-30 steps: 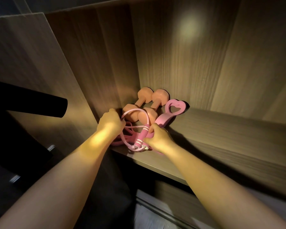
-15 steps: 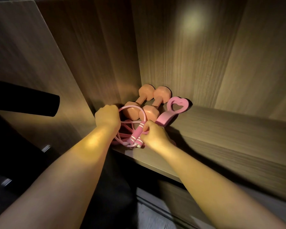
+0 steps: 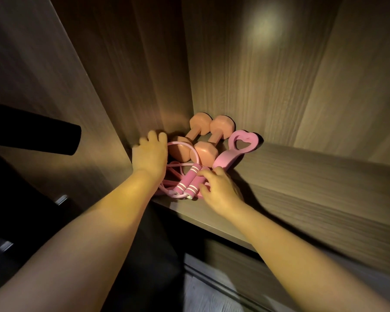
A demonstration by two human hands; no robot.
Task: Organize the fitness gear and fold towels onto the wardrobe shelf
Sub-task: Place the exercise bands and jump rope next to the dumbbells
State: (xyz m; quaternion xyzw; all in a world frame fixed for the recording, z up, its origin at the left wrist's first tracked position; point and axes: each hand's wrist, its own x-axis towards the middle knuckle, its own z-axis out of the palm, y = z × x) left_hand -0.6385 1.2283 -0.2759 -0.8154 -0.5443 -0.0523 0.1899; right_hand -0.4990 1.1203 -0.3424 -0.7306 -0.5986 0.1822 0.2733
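Note:
Two peach dumbbells (image 3: 206, 140) lie side by side in the back left corner of the wooden wardrobe shelf (image 3: 302, 183). A pink heart-shaped grip tool (image 3: 233, 152) lies to their right. In front of them sits a coiled pink skipping rope (image 3: 185, 181) with its two striped handles together. My left hand (image 3: 150, 154) hovers over the rope's left loops with fingers spread, blurred. My right hand (image 3: 218, 190) rests beside the handles, fingertips touching them, fingers loose.
The wardrobe's side panel (image 3: 133, 75) rises directly left of the gear, the back panel (image 3: 268, 75) behind it. A black cylindrical bar (image 3: 43, 134) juts in from the left. The shelf stretches bare to the right. A lower ledge (image 3: 223, 287) lies below the shelf's front edge.
Both hands have let go of the rope, which now lies on the shelf. The left hand has opened and lifted toward the corner; the right has drawn back off the handles.

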